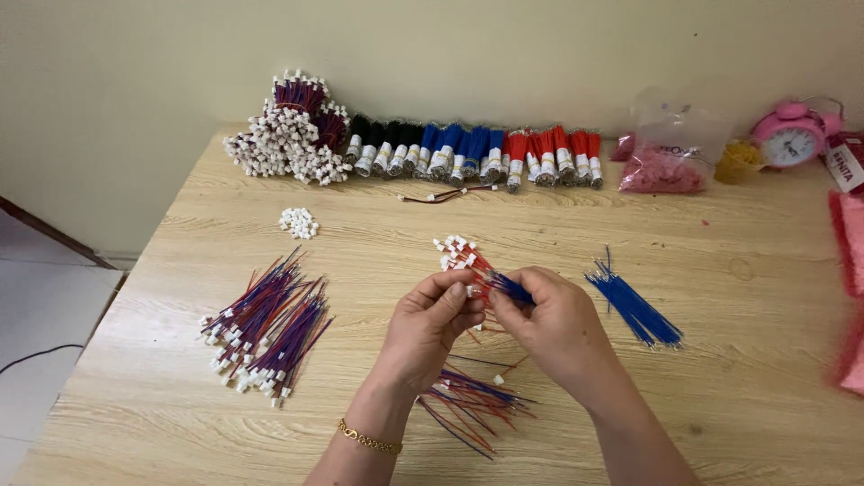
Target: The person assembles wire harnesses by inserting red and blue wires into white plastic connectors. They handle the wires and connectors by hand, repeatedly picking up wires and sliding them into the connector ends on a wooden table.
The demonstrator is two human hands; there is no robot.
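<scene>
While both hands are meeting over the middle of the wooden table (pixel 747 396), I am watching the left hand (pixel 432 319) pinching a small bunch of red and blue wires (pixel 472 265), their white connectors fanning upward so the ends are staying level. The right hand (pixel 549 324) is closing its fingertips on a blue wire at that bunch. Loose wires (pixel 472 400) are lying beneath the wrists, finished leads (pixel 265 328) to the left, blue wires (pixel 634 306) to the right, nothing blocking either.
</scene>
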